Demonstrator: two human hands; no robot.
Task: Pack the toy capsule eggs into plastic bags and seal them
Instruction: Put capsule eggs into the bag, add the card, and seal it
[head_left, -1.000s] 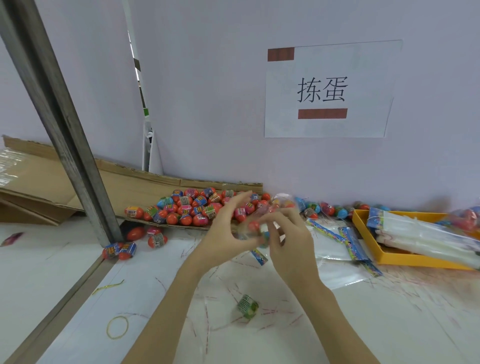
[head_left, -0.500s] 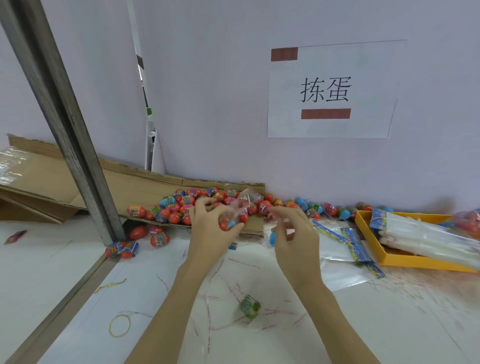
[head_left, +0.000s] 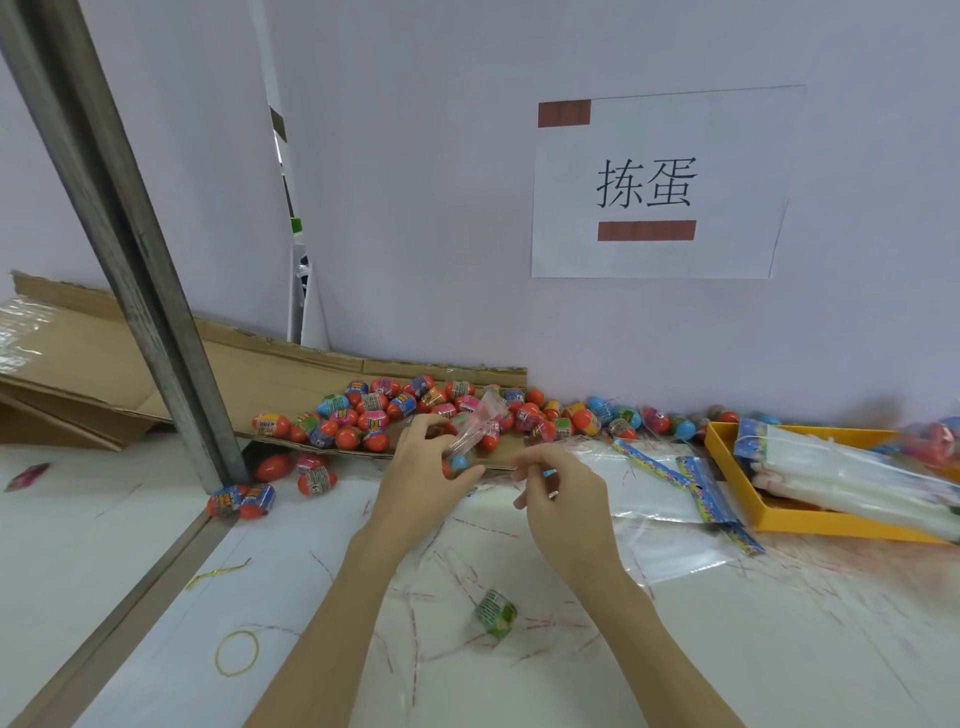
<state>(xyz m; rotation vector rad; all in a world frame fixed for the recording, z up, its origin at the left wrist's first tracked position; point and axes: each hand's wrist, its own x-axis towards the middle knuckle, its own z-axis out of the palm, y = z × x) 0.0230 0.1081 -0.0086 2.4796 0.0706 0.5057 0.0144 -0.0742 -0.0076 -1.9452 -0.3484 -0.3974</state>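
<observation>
My left hand (head_left: 423, 480) grips a small clear plastic bag (head_left: 475, 428) with capsule eggs inside; a blue egg shows between its fingers. The bag's open top sticks up and right above the hand. My right hand (head_left: 563, 493) hovers just to the right, apart from the bag, fingers curled with thumb and forefinger pinched together; whether a thin strip is between them is unclear. A pile of red, blue and pink capsule eggs (head_left: 395, 408) lies on flattened cardboard (head_left: 93, 364) behind my hands.
Flat clear bags with printed headers (head_left: 670, 488) lie right of my hands. A yellow tray (head_left: 727, 441) of bag stacks stands at far right. Loose eggs (head_left: 241, 501) sit by a slanting metal post (head_left: 130, 249). A green wrapper roll (head_left: 496, 613) and a rubber band (head_left: 236, 652) lie near.
Both hands held the bag together in front of the pile. My left hand has carried it left and my right hand has let go and drawn apart to the right.
</observation>
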